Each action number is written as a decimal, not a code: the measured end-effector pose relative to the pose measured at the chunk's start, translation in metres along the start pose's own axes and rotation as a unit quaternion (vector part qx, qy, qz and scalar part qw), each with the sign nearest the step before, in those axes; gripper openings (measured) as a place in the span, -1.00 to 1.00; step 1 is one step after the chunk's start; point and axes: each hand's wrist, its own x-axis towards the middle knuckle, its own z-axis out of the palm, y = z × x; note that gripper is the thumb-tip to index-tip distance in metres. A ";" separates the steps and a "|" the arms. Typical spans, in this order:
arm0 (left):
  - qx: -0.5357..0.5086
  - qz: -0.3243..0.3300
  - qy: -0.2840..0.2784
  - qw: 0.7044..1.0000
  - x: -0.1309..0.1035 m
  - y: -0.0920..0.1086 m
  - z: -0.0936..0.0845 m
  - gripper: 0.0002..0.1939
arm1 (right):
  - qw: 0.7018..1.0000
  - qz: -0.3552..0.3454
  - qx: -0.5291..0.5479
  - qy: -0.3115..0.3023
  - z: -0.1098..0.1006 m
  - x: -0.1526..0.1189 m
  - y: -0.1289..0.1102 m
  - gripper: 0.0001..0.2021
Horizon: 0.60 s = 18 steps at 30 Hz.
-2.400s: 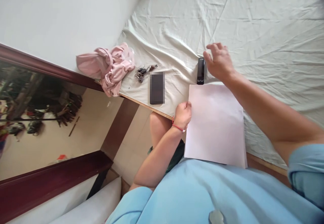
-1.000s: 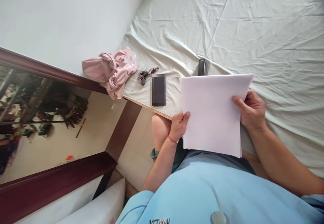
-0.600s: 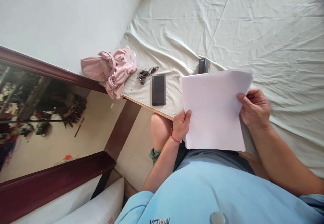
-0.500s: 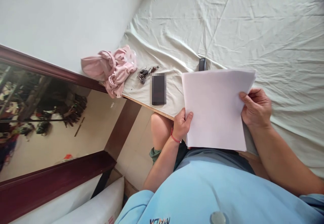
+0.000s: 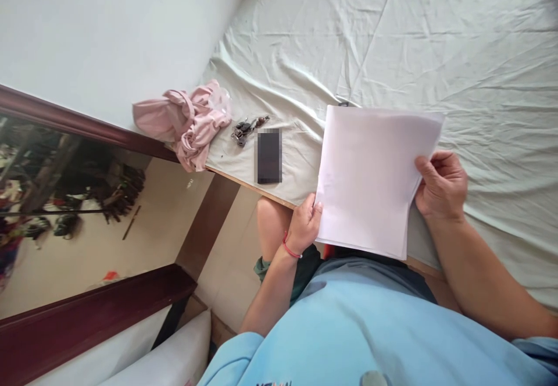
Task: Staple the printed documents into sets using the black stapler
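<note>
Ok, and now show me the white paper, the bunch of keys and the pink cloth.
White paper (image 5: 370, 177): head view, middle of the top sheet.
Bunch of keys (image 5: 242, 131): head view, on the dark cluster.
Pink cloth (image 5: 200, 121): head view, on its crumpled middle.

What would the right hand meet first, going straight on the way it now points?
Likely the paper: the right hand grips its right edge, pointing up-left in the picture. Depth beyond it is unclear.
</note>
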 end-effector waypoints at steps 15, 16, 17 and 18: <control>-0.166 -0.072 0.063 0.981 -0.019 -0.030 0.021 -0.54 | 0.983 -0.041 -0.172 -0.039 -0.004 -0.009 0.001 -0.83; -0.151 -0.079 0.070 0.983 -0.020 -0.029 0.021 -0.49 | 0.982 -0.059 -0.178 -0.032 -0.003 -0.009 0.000 -0.85; -0.139 -0.087 0.075 0.984 -0.020 -0.029 0.022 -0.43 | 0.979 -0.082 -0.182 -0.031 -0.002 -0.009 -0.001 -0.86; -0.132 -0.092 0.079 0.984 -0.021 -0.028 0.022 -0.36 | 0.978 -0.103 -0.176 -0.040 -0.001 -0.009 -0.002 -0.87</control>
